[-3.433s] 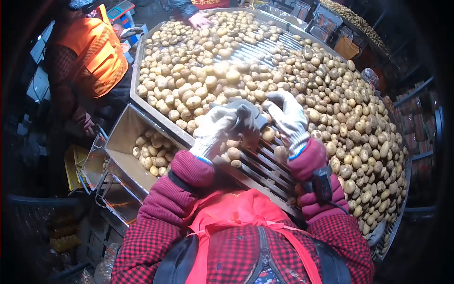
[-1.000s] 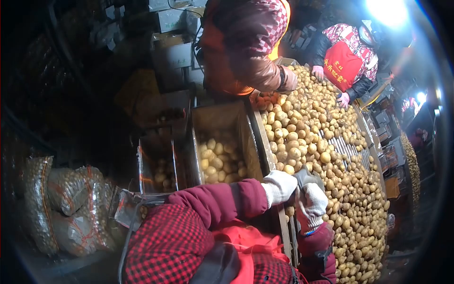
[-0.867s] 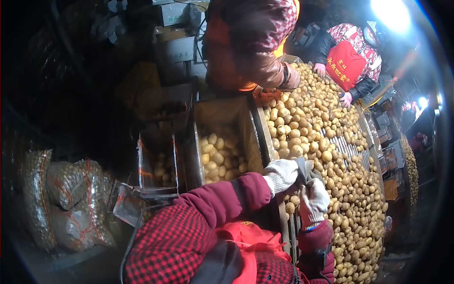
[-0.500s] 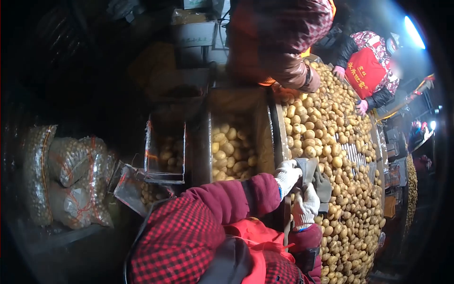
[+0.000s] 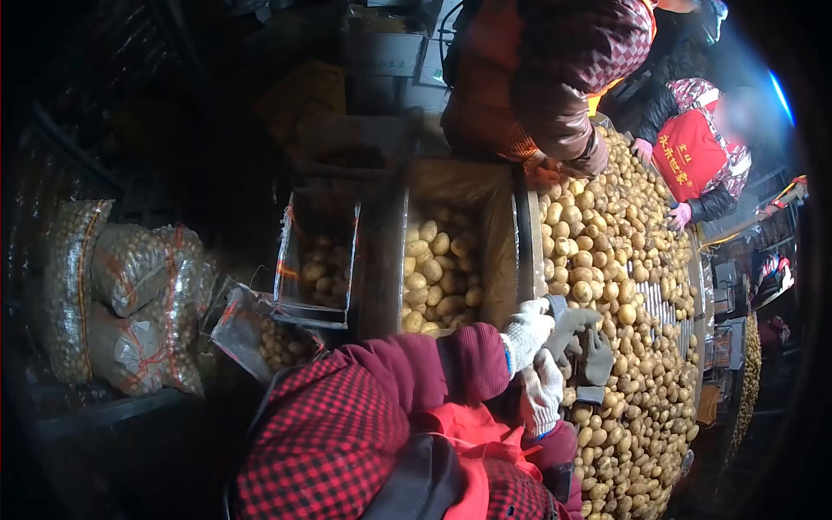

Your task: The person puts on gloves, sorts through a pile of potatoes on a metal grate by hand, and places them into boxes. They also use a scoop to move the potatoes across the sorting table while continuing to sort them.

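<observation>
Potatoes [image 5: 633, 407] cover a slatted table [image 5: 656, 305]; full bags [image 5: 130, 273] sit in shadow. A red apron [image 5: 691, 160] has Chinese writing. The left hand [image 5: 527, 336] pinches a gray glove [image 5: 572, 326] above potatoes; the right hand [image 5: 542, 392], I can't tell.

Right hand [image 5: 542, 390], apart from left hand [image 5: 527, 336] at first, now nestling against it. Grey gloves [image 5: 596, 357], bunched at hands a second ago, now fanning out beyond fingertips, over potatoes [image 5: 641, 381]. Co-worker in orange vest [image 5: 555, 95], arm earlier hanging, now leaning over worktop [image 5: 535, 243] ahead of hands. Sacks [image 5: 130, 286] showing more fully, well left of hands.
</observation>
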### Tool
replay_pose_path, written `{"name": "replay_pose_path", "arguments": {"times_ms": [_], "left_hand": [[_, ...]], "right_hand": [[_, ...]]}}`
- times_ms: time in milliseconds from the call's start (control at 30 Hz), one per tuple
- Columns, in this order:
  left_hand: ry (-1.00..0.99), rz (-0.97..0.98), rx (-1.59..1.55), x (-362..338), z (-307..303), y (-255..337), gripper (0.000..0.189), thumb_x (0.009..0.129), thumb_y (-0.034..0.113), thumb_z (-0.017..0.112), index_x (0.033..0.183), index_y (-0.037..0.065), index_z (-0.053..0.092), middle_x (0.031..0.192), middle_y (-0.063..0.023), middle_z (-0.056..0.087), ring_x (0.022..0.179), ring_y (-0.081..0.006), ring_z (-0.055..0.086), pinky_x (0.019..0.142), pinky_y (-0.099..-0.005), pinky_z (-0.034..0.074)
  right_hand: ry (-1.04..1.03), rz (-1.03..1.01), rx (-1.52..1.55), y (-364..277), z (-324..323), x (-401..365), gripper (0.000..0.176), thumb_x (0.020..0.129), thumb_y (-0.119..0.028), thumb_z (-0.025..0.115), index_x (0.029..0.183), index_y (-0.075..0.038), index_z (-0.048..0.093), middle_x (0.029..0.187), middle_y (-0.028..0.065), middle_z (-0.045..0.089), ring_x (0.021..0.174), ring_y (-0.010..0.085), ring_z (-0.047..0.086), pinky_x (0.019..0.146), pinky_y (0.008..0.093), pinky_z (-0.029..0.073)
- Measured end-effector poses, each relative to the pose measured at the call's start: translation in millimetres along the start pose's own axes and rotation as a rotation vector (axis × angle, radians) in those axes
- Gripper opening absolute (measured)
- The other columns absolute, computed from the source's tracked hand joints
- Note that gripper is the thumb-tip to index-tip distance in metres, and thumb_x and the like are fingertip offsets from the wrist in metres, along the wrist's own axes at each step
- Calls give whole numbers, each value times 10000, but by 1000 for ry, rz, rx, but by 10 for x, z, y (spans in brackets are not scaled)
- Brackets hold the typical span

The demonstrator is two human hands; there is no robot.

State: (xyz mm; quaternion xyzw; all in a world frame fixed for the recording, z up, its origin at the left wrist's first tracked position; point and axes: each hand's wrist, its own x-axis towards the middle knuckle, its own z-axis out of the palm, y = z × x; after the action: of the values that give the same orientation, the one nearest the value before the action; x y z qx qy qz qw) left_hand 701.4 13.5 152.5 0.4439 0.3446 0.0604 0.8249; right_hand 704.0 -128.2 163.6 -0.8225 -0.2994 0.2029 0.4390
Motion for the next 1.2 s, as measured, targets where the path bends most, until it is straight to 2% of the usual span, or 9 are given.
{"name": "replay_pose_path", "arguments": {"times_ms": [133,267,333,467,700,833,867,967,1200], "left_hand": [[-263,247,59,-124,-62,98,302,949,49,488,1199,32,658,995,-113,700,837,-182,643,726,-330,514],[-381,582,422,417,72,-497,290,1011,113,476,1234,42,647,1058,-136,709,962,-234,670,851,-363,523],[-440,560,813,18,45,-23,312,1053,149,442,1266,48,646,1100,-147,708,1057,-248,672,929,-364,523],[-463,561,955,-38,37,134,280,967,176,556,1144,32,718,1190,-212,668,1089,-333,660,933,-411,527],[-602,724,1395,-6,-64,5,279,871,149,612,1062,-15,733,1096,-227,685,1046,-369,655,939,-415,518],[-669,705,1299,-336,-58,491,457,847,99,674,1278,45,535,1088,-204,715,1038,-350,704,851,-419,558],[-674,694,1148,-311,-26,494,484,842,100,691,1296,37,535,1101,-205,711,1036,-348,703,854,-417,558],[-677,642,791,-225,38,417,515,844,92,696,1326,26,527,1121,-208,701,1046,-343,695,866,-410,555],[-508,597,696,-73,69,206,527,868,60,657,1370,18,501,1148,-216,684,1090,-333,674,901,-391,543]], "right_hand": [[69,51,191,2,-30,-79,82,976,-81,605,899,-63,585,889,-22,590,787,58,492,713,228,430],[222,173,297,-466,-295,-59,129,967,-122,642,885,-30,607,754,-13,600,683,77,524,647,248,443],[176,102,144,-407,-389,-82,105,963,-88,621,911,0,640,777,-1,616,681,79,526,625,238,446],[145,-144,108,-389,-500,-77,99,947,-42,617,865,13,622,735,10,598,672,69,518,615,232,440],[99,47,13,-408,-465,-149,194,927,-28,632,766,-47,526,658,-33,514,638,50,445,559,241,373],[77,-251,-170,-581,-507,-143,184,871,-5,715,775,-30,561,642,22,512,589,88,447,543,295,398],[65,-537,-337,-568,-535,-101,183,846,10,737,781,-28,570,646,85,522,543,178,477,538,340,414],[-18,-632,-475,-656,-507,-109,167,856,17,712,790,-35,568,656,119,525,539,268,494,534,364,418],[53,-359,-361,-145,-375,-193,102,884,5,635,829,-26,555,679,123,490,584,246,481,576,359,437]]}}
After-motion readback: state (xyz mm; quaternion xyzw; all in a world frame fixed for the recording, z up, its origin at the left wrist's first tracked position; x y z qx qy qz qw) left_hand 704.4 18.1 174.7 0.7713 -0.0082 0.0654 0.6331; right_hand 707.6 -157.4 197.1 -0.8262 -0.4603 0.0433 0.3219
